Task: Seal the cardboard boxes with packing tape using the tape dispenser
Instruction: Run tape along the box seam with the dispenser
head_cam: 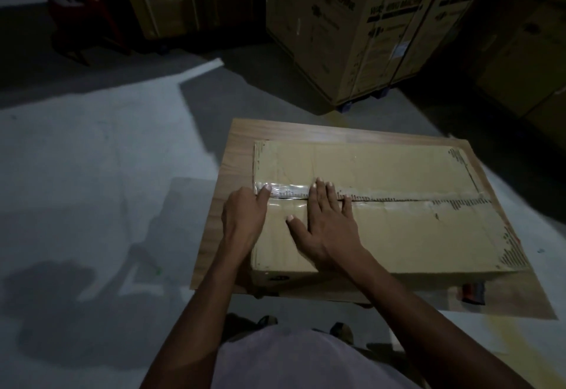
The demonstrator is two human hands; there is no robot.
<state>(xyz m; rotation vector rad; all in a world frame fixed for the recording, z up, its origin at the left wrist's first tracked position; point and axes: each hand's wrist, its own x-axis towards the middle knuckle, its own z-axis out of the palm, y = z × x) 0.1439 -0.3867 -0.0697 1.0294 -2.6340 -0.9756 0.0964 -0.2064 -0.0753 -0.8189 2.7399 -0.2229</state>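
Observation:
A flat brown cardboard box (398, 229) lies on a small wooden table (306, 131). A strip of clear packing tape (289, 190) covers the left part of its middle seam. My left hand (243, 217) is at the box's left edge, its thumb pressing the tape's end. My right hand (327, 220) lies flat on the lid, fingers straight and spread, fingertips pressing the tape on the seam. A red and dark object (473, 293), perhaps the tape dispenser, rests on the table near the box's near right corner, partly hidden.
Large LG appliance cartons (352, 27) stand behind the table, with more boxes (526, 60) at the right. A red trolley (88, 11) sits at the far left. Grey concrete floor (92, 158) spreads to the left. My feet (306, 327) show below the table.

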